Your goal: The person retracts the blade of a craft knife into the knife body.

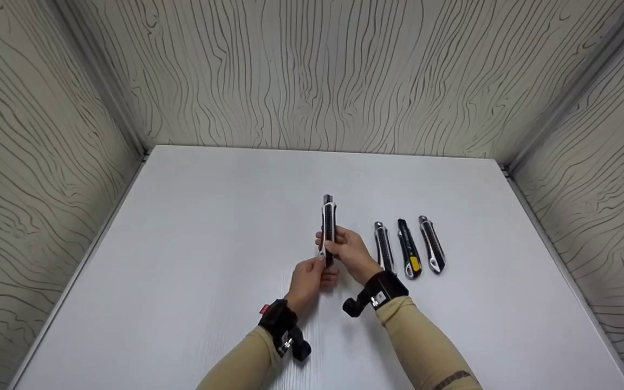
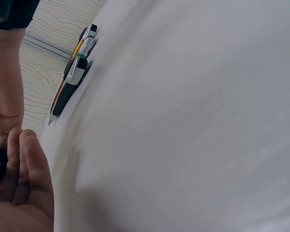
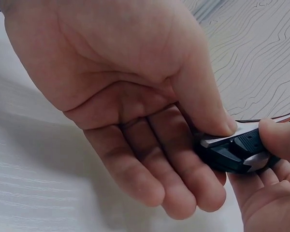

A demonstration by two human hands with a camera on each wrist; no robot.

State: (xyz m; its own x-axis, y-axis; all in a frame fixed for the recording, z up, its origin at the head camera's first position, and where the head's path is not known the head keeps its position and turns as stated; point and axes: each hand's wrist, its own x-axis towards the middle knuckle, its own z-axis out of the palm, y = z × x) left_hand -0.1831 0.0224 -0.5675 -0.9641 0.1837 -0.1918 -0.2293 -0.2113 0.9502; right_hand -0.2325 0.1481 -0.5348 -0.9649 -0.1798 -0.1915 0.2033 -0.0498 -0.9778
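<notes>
A utility knife with a dark ribbed grip and white edging stands upright in the head view, its metal nose pointing away from me. My right hand grips its lower body, thumb on top and fingers behind. At the bottom end, my left hand pinches it between thumb and fingers. The right wrist view shows the left hand large, its thumb pressed on the end of the knife, with the right hand at the right edge. Only a dark bit of the knife shows in the left wrist view.
Right of my hands lie three more knives: a white-edged ribbed one, a black one with a yellow slider and another white-edged one. They rest on a white table. Wood-patterned panels enclose the back and sides.
</notes>
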